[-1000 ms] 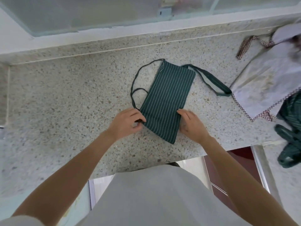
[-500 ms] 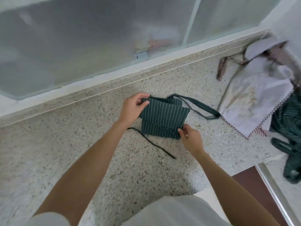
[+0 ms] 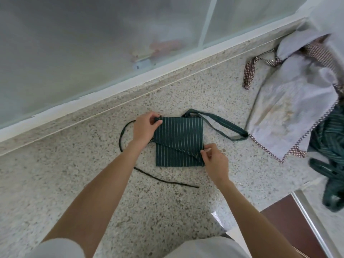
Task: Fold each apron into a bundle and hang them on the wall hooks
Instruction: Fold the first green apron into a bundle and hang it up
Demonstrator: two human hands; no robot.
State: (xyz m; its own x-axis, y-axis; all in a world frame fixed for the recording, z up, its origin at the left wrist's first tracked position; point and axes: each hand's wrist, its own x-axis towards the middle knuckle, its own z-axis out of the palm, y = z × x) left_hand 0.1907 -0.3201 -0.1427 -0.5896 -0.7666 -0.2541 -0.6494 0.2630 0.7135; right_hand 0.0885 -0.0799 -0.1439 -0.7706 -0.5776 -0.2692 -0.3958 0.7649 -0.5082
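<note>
On the speckled stone bench (image 3: 74, 183) our left hand (image 3: 144, 128) and right hand (image 3: 214, 161) pinch the striped green apron (image 3: 178, 138), now folded squarer and flatter than before.

A person is looking down at a speckled stone counter (image 3: 167, 211) below a frosted glass window (image 3: 83, 43). A green striped apron (image 3: 178, 140), folded into a near square, is lying flat on it. The left hand (image 3: 144, 130) is pinching the upper left corner; the right hand (image 3: 215, 161) is pinching the lower right edge. A wide green neck strap (image 3: 223, 125) is looping off to the right, and a thin dark tie (image 3: 162, 180) is trailing across the counter. A white apron with checked trim (image 3: 290, 116) is lying crumpled at right, beside another green striped apron (image 3: 331, 161).
</note>
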